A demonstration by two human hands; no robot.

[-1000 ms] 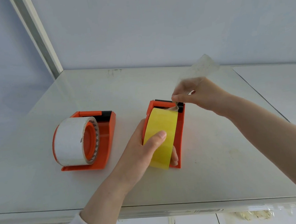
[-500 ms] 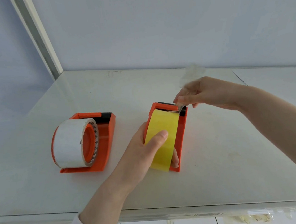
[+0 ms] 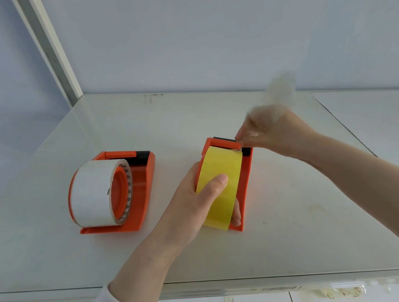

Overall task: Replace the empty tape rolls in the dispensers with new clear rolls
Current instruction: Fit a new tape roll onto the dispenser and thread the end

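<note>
Two orange tape dispensers stand on the white table [image 3: 214, 115]. The left dispenser [image 3: 146, 195] carries a white roll [image 3: 93, 192] on an orange hub. The right dispenser [image 3: 246, 178] carries a yellowish clear roll [image 3: 220, 170]. My left hand [image 3: 196, 200] grips that roll, thumb on top and fingers under its right side. My right hand [image 3: 272, 131] pinches a loose strip of clear tape [image 3: 281, 91] at the dispenser's black cutter end; the strip sticks up behind the hand, blurred.
A blue-grey wall runs behind the table, with a white upright post [image 3: 47, 48] at the far left corner. A seam [image 3: 345, 127] splits off another table surface at the right. Crumpled tape scraps [image 3: 341, 291] hang below the front edge.
My right hand has shifted slightly right along the cutter end, and the loose tape strip has swung up and right. The left hand has stayed on the yellowish roll.
</note>
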